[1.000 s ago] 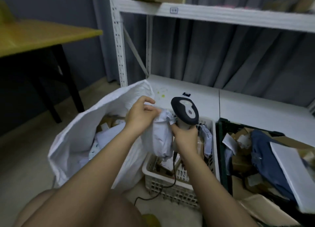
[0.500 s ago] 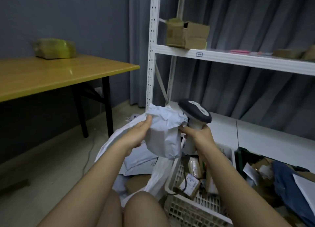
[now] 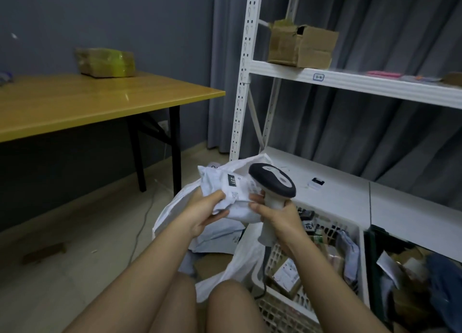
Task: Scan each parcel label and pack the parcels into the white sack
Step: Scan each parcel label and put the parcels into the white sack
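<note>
Parcel turned label-up now, above white sack. Left hand pinching soft, light, crumpling mailer; right hand clenched on scanner. Best gripped by edges.

The sack mouth below the hands is left open, partly filled by flat parcels. To the right it is bounded by the white crate, behind by the shelf post. Bare floor is found to the left.
</note>
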